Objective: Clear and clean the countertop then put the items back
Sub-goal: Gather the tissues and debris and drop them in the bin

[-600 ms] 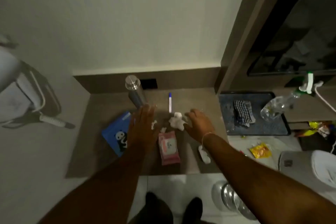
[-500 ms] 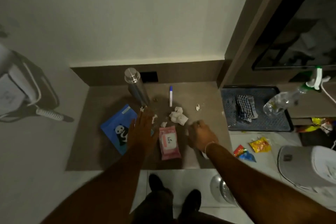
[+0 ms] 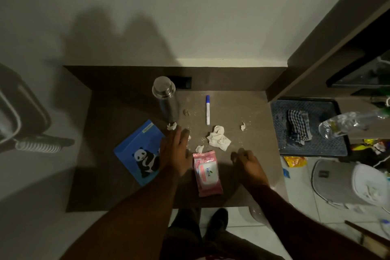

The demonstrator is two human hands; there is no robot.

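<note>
Left of the pink wipes pack (image 3: 207, 172), the left hand (image 3: 174, 154) lies flat, fingers extended, empty; right of it, the right hand (image 3: 249, 165) is loosely curled (contents indiscernible).

There is only the one view, taken from the person's head and aimed steeply down over the front edge of the brown countertop (image 3: 242, 99). It sits high above the surface, close enough that both forearms run up from the bottom of the frame toward it. The wide lens bends the pale wall (image 3: 190, 17) behind the countertop into the upper half of the picture. Directly below the countertop's near edge the person's own dark shoes (image 3: 215, 224) show on the tiled floor, so the look is almost straight down. To the right of the countertop the view reaches a dark tray (image 3: 335, 148).
</note>
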